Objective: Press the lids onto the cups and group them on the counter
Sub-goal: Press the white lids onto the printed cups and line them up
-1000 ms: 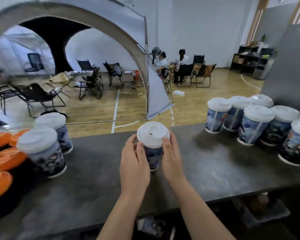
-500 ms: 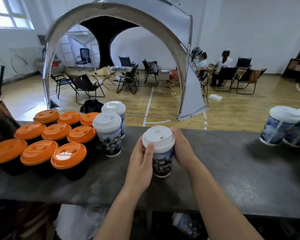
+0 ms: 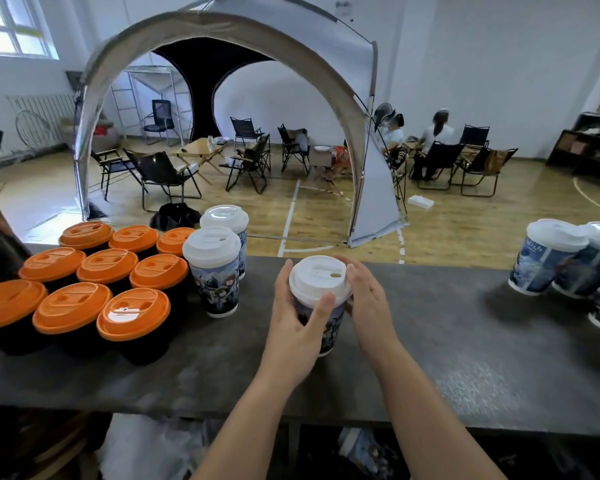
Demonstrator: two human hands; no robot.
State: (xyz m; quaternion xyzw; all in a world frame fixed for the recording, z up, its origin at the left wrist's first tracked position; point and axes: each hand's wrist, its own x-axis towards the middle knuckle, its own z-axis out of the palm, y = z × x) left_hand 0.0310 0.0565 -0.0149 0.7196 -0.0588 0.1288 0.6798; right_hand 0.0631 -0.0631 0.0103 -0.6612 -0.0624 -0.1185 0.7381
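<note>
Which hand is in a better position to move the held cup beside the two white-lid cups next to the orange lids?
Probably the left. The left hand grips the cup on the side facing the two white-lid cups. The right hand only rests against its far side.

Both forearms are bare to the frame's lower edge, with no sleeve, and the left hand point(image 3: 293, 327) and right hand point(image 3: 369, 306) seemingly carry no jewellery.

We see through one head-worn camera, looking forward and down. The counter point(image 3: 465, 341) lies close below, the hall beyond.
</note>
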